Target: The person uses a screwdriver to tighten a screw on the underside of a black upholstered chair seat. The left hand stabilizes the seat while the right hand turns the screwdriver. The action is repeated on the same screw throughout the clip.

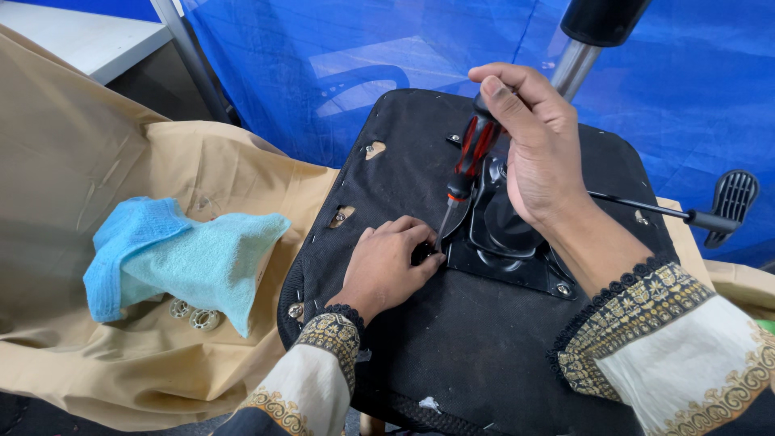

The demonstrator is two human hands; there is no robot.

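An upturned office chair seat (452, 339) with a black fabric underside lies before me. A black metal mounting plate (517, 258) is fixed at its middle. My right hand (541, 153) grips a red-and-black screwdriver (470, 157), held upright with its tip at the plate's left corner. My left hand (387, 262) rests on the seat with its fingertips pinched around a small dark part at the screwdriver tip. What exactly it pinches is hidden by the fingers.
A chrome gas cylinder (577, 60) rises from the plate. A thin black lever (686, 214) with a paddle handle sticks out to the right. A light blue towel (178, 258) lies on tan cloth (97, 161) at left, with small metal fittings (194, 316) beneath it. Blue tarp (323, 73) hangs behind.
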